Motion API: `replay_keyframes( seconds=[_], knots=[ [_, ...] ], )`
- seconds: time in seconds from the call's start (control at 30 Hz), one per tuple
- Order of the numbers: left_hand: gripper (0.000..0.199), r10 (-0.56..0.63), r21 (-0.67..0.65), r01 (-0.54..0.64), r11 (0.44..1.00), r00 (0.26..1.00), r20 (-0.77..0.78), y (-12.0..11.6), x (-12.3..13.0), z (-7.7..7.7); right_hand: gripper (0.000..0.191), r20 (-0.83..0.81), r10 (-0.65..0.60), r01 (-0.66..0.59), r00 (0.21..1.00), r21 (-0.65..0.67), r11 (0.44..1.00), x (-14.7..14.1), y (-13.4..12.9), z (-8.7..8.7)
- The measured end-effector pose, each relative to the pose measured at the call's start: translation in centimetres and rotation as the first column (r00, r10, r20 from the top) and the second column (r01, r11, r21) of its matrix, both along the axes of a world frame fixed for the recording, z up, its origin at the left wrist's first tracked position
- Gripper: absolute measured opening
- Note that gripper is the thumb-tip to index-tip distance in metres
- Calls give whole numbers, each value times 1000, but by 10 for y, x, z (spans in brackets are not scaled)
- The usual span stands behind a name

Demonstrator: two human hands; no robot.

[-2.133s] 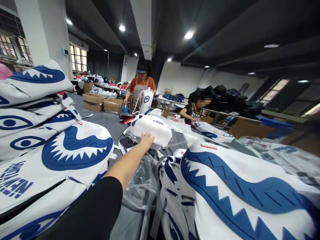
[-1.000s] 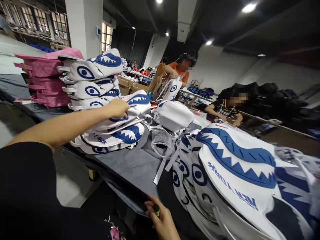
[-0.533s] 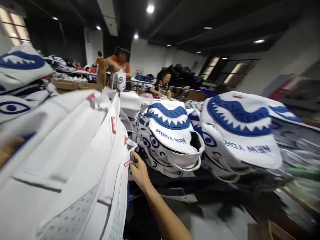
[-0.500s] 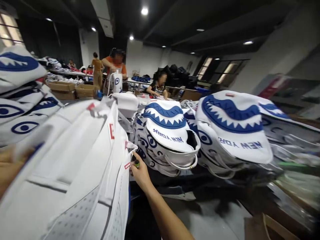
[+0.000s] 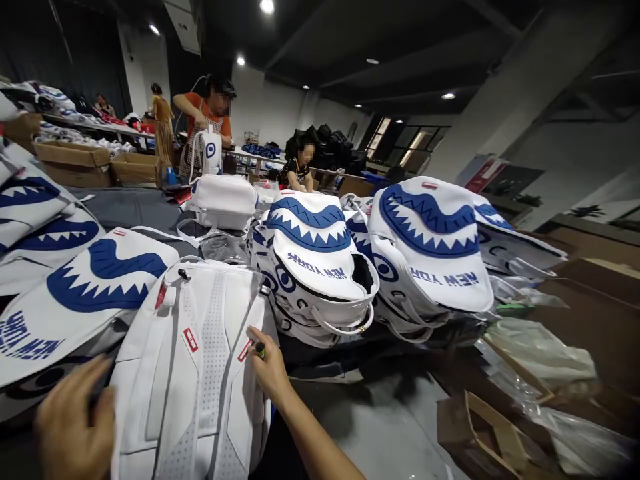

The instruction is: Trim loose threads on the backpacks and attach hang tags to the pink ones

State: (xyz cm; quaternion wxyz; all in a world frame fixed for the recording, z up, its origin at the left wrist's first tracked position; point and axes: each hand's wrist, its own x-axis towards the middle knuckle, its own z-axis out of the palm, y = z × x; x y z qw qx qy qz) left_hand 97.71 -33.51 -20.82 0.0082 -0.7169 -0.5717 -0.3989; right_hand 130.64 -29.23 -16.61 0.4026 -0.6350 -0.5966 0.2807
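A white backpack [image 5: 145, 393] lies with its straps and dotted back panel facing up, red labels on both straps. My right hand [image 5: 269, 365] is closed around a small dark tool with a green band [image 5: 260, 349], its fingers at the right strap's label. Left of the backpack is my left hand [image 5: 77, 417], slightly blurred, its fingers apart and nothing seen in it. Beside it lies another white bag with a blue toothed mouth [image 5: 107, 277] and NEW YORK lettering.
Stacked white bags [image 5: 313, 233] stand right of centre, with another stack [image 5: 430, 233] further right. A white case [image 5: 225, 200] lies behind the backpack. An open cardboard box [image 5: 480, 433] and clear plastic [image 5: 545, 353] are at lower right. People work in the background.
The backpack has come down flat, and the toothed-mouth bag beside it now shows. My left hand has moved right, into fuller view. My right hand is lower against the strap. The view has turned right.
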Motion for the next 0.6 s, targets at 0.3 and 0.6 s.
replay_keyframes(
  seconds=[0.3,0.6],
  knots=[
    [36,-623,-203,648,734,524,-581,162,180,60,63,194,-132,130,972,24,991,40,-36,-29],
    [30,-718,-332,709,622,349,-602,201,215,81,59,400,-294,325,868,-8,946,63,-47,-65]
  ],
)
